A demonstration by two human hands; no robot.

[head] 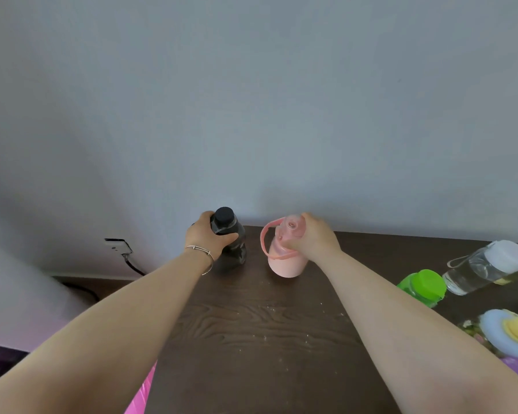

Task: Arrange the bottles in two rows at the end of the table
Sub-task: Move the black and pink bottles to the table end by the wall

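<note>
At the table's [266, 324] far edge | our left hand [205, 237] clamped the black bottle [232, 243], right hand [314, 237] clamped the pink bottle [286, 261] | side by side, apparently starting a row | remaining bottles [425, 286] waited right.

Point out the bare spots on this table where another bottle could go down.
Widest free patch: the table between both forearms, in front of the black bottle in the left hand and the pink bottle in the right hand. Crowded: the right edge, with the green-lidded bottle, clear bottle and blue-lidded bottle.
</note>
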